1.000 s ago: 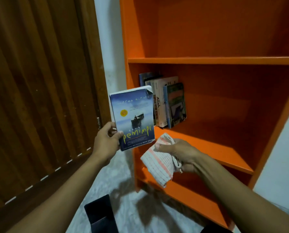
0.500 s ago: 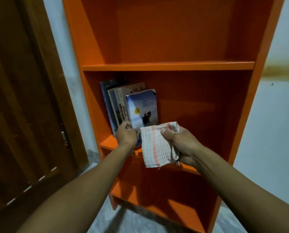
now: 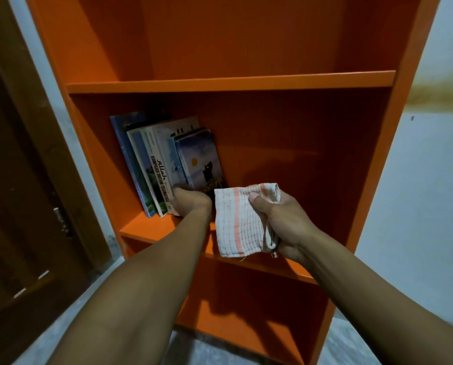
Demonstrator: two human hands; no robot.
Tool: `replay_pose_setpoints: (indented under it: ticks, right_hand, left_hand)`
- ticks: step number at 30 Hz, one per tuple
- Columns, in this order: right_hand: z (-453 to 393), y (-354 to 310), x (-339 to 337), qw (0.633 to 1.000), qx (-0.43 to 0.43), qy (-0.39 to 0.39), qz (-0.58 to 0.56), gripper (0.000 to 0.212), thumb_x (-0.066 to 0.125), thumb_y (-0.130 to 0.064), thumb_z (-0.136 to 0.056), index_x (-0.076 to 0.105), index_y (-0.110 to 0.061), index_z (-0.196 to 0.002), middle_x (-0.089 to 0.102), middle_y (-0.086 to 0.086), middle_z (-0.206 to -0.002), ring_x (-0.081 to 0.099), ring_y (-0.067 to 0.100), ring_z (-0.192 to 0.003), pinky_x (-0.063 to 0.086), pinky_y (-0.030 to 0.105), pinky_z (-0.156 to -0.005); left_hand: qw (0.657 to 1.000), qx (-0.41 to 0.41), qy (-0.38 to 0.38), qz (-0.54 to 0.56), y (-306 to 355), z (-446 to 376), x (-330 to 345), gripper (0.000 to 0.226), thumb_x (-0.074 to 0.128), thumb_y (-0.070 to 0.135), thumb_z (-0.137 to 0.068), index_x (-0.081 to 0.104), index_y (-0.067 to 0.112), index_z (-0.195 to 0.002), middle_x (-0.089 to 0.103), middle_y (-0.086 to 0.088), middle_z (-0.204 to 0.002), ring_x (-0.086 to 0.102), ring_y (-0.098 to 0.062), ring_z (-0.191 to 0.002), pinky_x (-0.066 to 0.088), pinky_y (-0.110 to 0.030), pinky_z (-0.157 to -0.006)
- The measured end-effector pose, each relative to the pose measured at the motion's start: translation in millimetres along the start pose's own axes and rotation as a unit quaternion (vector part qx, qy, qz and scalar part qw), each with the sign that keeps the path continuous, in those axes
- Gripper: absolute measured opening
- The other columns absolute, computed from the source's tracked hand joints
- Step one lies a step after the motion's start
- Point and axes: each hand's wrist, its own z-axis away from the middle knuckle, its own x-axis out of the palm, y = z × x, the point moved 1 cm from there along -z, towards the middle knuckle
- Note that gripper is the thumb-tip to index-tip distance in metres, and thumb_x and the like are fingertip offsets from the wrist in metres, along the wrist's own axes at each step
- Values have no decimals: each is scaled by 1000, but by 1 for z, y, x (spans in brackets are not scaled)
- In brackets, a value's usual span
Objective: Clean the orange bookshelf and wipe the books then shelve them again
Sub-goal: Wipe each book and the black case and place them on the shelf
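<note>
The orange bookshelf (image 3: 228, 84) stands upright against a pale wall (image 3: 417, 180), with a brown wooden door (image 3: 22, 193) to its left.

A row of books (image 3: 151, 167) stands on the middle shelf board (image 3: 151, 227), packed toward the bookshelf's left side panel. Each book has its long axis roughly vertical and leans to the left, top edge tipped toward that panel. The spines face outward, toward the open front of the bookshelf.

The blue book (image 3: 201, 164) is the rightmost in the row. Its front cover, which carries a yellow disc, faces right and outward; its long axis runs up and down, with the same leftward lean as its neighbours.

The left hand (image 3: 191, 202) is at the lower edge of the blue book, fingers curled against it; the exact grasp cannot be confirmed, because the back of the hand hides the fingertips.

The right hand (image 3: 280, 222) is clenched round a white cloth (image 3: 239, 222) with orange stripes. The cloth hangs down in front of the middle shelf board, just right of the blue book.
</note>
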Motion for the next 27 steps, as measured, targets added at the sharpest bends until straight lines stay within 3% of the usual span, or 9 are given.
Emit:
replay_pose_setpoints:
  ticks: [2,6,8,11,17,20,23,25,27]
  right_hand:
    - [0,1,-2,1000,-4,0,-2,13,57,-16,-100,64,-8,-107,76,12,-100,75,25,-89,61,42,-77]
    - [2,3,-2,1000,-6,-13,-5,15,56,-16,-100,64,-7,-109,76,12,-99,75,24,-88,62,38,-72]
    - [4,7,1,1000,2,-17,-11,17,56,-16,-100,64,-6,-111,76,12,-101,75,25,-90,62,41,-77]
    - [7,12,11,999,23,-22,-31,20,57,-14,-100,63,-2,-115,75,16,-104,74,30,-93,61,45,-79]
    - [20,31,55,996,58,-46,-57,25,63,-12,-96,63,1,-118,73,22,-109,71,40,-100,52,64,-89]
    - [31,45,86,992,78,-73,-64,25,63,-11,-96,64,1,-117,72,22,-111,70,40,-100,54,62,-88]
    - [43,64,120,986,108,-100,-73,28,67,-14,-93,66,5,-114,71,26,-112,69,42,-101,53,65,-87]
    - [51,79,142,981,134,-113,-82,30,68,-15,-93,67,6,-114,71,25,-112,69,42,-102,53,63,-90]
    - [57,94,163,974,164,-127,-87,25,65,-15,-95,68,2,-114,74,20,-108,72,35,-96,58,52,-82]
  left_hand:
    - [1000,-4,14,7,1,-2,6,45,43,12,-89,57,-12,-125,64,-25,-108,53,-33,-81,49,-42,-75]
    - [990,57,-43,-118,7,3,-4,29,52,15,-96,57,3,-122,56,-18,-130,55,-35,-112,47,-43,-95]
    - [961,146,-76,-223,7,0,-15,28,60,5,-90,52,1,-117,54,-20,-126,54,-38,-111,47,-45,-89]
    - [921,284,-124,-238,12,-11,-44,16,60,4,-94,45,9,-98,53,-18,-107,47,-28,-87,35,-35,-73]
    - [825,469,-170,-264,37,-41,-136,8,60,8,-96,54,7,-102,56,-7,-98,54,-15,-86,39,-21,-74]
    - [801,487,-166,-304,46,-58,-189,9,60,7,-95,57,8,-103,56,-4,-97,55,-13,-86,40,-18,-75]
    - [803,454,-153,-354,47,-72,-245,12,59,8,-96,58,11,-108,58,-3,-102,56,-11,-90,38,-6,-73]
    - [809,416,-142,-389,41,-85,-285,16,59,9,-97,58,11,-112,58,-2,-106,57,-12,-93,39,-8,-73]
    - [818,372,-131,-418,30,-100,-326,20,60,9,-97,57,12,-116,58,-5,-109,59,-17,-97,43,-19,-77]
